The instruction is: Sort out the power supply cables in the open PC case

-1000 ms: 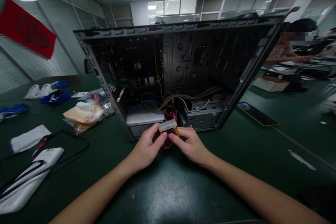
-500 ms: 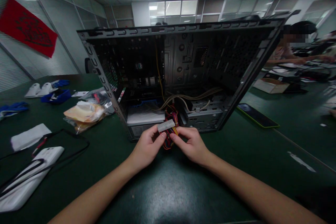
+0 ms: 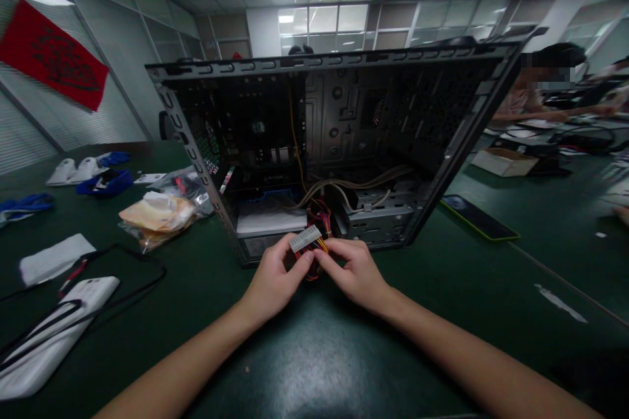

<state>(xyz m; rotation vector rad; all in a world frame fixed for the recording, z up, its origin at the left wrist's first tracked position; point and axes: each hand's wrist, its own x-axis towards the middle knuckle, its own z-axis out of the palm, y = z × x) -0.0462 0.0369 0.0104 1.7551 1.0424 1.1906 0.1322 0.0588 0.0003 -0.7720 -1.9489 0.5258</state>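
Both hands meet in front of the open computer case (image 3: 356,236). My left hand (image 3: 275,275) pinches the left side of a wide, pale multi-pin power connector (image 3: 305,239). From the right, my right hand (image 3: 354,268) closes its thumb and fingers at the connector's wires, close to its right end. A bundle of red, yellow and black wires (image 3: 320,215) runs from there back into the case, by the power supply (image 3: 255,245). Part of the bundle is hidden behind my fingers. Inside the case, beige cables (image 3: 354,182) lie across the drive bay.
Left on the green table are a white power strip (image 3: 63,334) with black cords, bagged parts (image 3: 157,213), a blue tray (image 3: 105,183) and gloves (image 3: 24,205). A phone (image 3: 477,216) lies right of the case. Beyond it, a person (image 3: 535,101) sits near a small box (image 3: 504,162).
The connector has tilted, its right end higher, and shifted slightly left. My hands have drawn closer together, with the thumbs nearly touching.
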